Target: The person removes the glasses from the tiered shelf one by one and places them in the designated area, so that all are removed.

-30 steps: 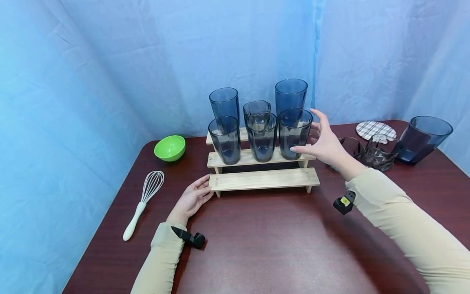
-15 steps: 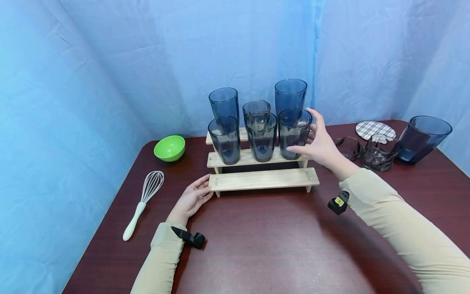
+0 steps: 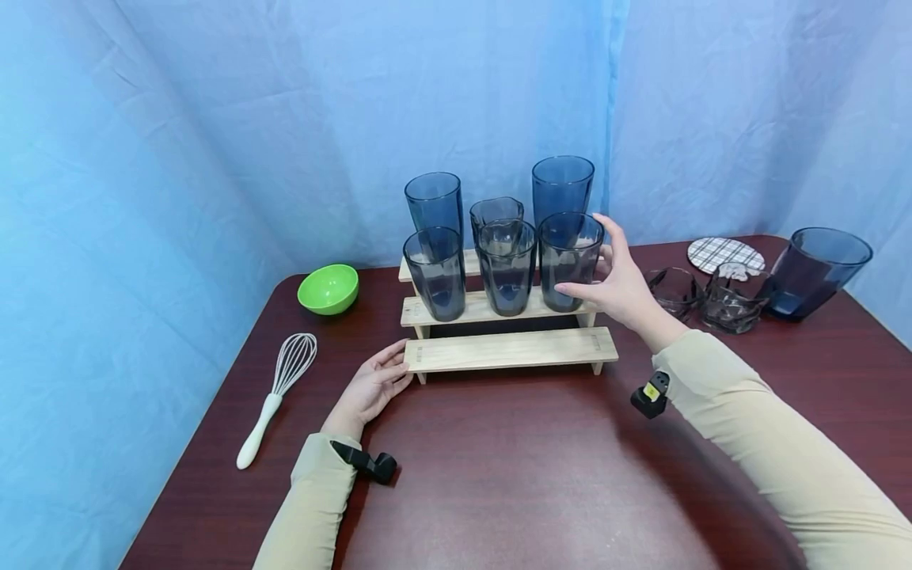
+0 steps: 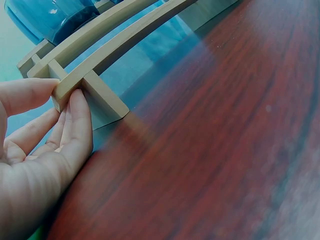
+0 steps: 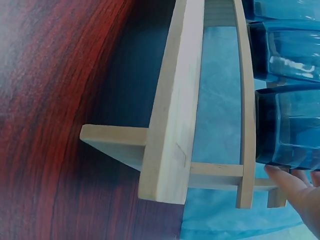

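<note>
The right hand (image 3: 620, 289) has its grip curved round the end glass (image 3: 568, 273), which stands upright at the right end of the middle shelf (image 3: 475, 310), near the middle glass (image 3: 507, 277). The left hand (image 3: 372, 385) pinches the left end of the lower shelf (image 3: 513, 351); that bracing seems worth having, since a knock could probably shift the light wooden frame. A gentle, level hold looks best: the base should sit flat on the narrow board before the fingers let go, and the hand should draw off sideways so the neighbouring glass isn't nudged. The surface (image 3: 527, 475) is dark reddish wood with a soft sheen, carrying a green bowl (image 3: 328, 290) and a whisk (image 3: 281, 396) on the left, and more glassware (image 3: 734, 305) and a checked mat (image 3: 725, 255) on the right. Blue curtains (image 3: 356, 119) enclose it behind and at both sides.
</note>
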A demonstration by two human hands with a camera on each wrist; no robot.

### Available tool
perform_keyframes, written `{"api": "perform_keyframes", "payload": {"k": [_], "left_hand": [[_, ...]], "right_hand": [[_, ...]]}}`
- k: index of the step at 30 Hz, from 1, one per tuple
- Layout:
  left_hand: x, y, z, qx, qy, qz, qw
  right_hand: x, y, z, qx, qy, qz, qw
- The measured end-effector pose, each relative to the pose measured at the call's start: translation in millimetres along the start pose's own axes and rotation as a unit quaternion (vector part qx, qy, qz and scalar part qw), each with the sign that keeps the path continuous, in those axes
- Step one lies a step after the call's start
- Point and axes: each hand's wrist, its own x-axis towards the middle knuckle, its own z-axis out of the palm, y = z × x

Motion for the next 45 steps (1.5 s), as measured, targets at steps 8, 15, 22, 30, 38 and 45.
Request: {"api": "perform_keyframes", "payload": {"k": [8,15,22,30,38,45], "left_hand": [[-2.0,0.2,1.1,-0.002,-0.006,0.001,1.0000],[-0.7,0.7,0.6,0.001,0.001,0.000,1.0000],[-0.8,0.8,0.1,0.000,0.000,0.001,1.0000],[-0.8,1.3,1.3,-0.002,0.002,-0.003,1.0000],[-1.2,1.9,2.2,-0.004,0.006,-0.005,1.0000],[-2.1,2.7,2.6,0.000,0.010,-0.007,0.9999]], "right_hand": [[-3,2,-2,0.009,-0.007,0.006,1.000],[-7,3,-5,-0.002,-0.004,0.009,1.000],[-18,2,-5,-0.005,0.015,-0.026,1.000],[-31,2,-8,-0.018,0.036,-0.047,0.998],[-41,0,-11,-0.007,0.057,-0.050,0.997],[-48,2,-16,0.009,0.077,-0.070,0.995]]}}
